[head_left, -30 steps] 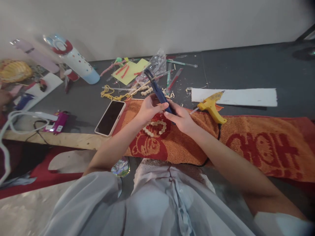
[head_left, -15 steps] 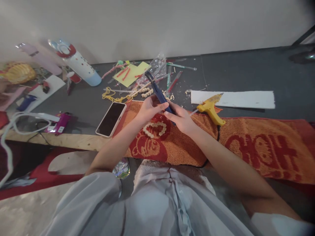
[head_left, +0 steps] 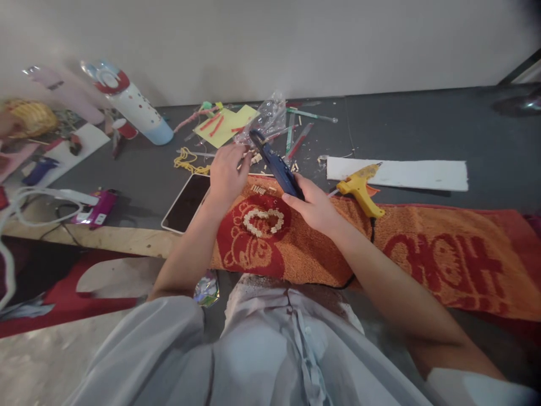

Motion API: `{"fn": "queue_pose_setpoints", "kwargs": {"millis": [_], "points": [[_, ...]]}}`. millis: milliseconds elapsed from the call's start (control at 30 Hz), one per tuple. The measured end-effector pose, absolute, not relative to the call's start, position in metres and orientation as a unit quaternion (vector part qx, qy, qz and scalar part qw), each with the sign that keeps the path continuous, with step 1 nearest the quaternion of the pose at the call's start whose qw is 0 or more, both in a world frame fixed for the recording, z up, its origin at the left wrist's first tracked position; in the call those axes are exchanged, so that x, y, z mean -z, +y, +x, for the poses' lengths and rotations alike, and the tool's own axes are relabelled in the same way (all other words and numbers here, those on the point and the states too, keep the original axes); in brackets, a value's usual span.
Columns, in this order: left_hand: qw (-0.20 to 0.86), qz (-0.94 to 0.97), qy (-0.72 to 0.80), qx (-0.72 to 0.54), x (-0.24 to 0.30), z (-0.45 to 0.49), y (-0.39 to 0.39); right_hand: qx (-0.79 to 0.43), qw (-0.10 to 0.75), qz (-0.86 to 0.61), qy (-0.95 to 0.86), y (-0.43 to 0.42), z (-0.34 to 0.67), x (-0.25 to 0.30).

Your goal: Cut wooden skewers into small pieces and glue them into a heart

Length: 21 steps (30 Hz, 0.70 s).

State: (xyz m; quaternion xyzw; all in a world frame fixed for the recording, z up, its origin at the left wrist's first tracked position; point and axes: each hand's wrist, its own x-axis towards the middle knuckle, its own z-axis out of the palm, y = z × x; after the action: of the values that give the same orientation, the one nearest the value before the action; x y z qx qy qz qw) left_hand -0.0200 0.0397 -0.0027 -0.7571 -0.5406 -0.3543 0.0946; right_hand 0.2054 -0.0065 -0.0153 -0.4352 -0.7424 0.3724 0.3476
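My right hand (head_left: 315, 206) is wrapped round the lower end of a long dark blue tool (head_left: 276, 166), whose darker, hooked end points up toward the back of the table. Its exact kind is not clear. My left hand (head_left: 229, 172) reaches over the back edge of the orange and red towel (head_left: 321, 254), fingers bent together by a cluster of small pale pieces (head_left: 256, 158). Whatever those fingers hold is hidden. Between my forearms, a heart-shaped outline of pale beads or cut pieces (head_left: 276, 226) lies on the towel. Short pale sticks (head_left: 258, 189) rest just behind it.
A yellow glue gun (head_left: 359, 189) lies against a white strip (head_left: 401, 174) on the right. Left of my hand are a phone (head_left: 183, 206) and yellow string (head_left: 186, 162). Behind lie yellow paper (head_left: 224, 127) and clear plastic (head_left: 270, 118). A bottle (head_left: 135, 107) stands back left.
My left hand has left the blue tool and moved left to the small pale pieces. My right hand keeps hold of the tool. The heart outline and short sticks are more exposed.
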Motion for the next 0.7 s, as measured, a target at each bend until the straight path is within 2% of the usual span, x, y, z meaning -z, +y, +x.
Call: {"fn": "queue_pose_setpoints", "kwargs": {"millis": [167, 467, 700], "points": [[0.058, -0.768, -0.551, 0.321, 0.008, -0.02, 0.041, -0.386, 0.344, -0.412, -0.75, -0.009, 0.205, 0.011], [-0.043, -0.714, -0.541, 0.442, 0.015, -0.009, 0.04, -0.423, 0.341, -0.375, -0.751, -0.013, 0.204, 0.008], [-0.162, -0.686, -0.54, 0.459, 0.008, -0.009, 0.044, -0.423, 0.33, -0.372, -0.758, -0.011, 0.21, 0.01]]}}
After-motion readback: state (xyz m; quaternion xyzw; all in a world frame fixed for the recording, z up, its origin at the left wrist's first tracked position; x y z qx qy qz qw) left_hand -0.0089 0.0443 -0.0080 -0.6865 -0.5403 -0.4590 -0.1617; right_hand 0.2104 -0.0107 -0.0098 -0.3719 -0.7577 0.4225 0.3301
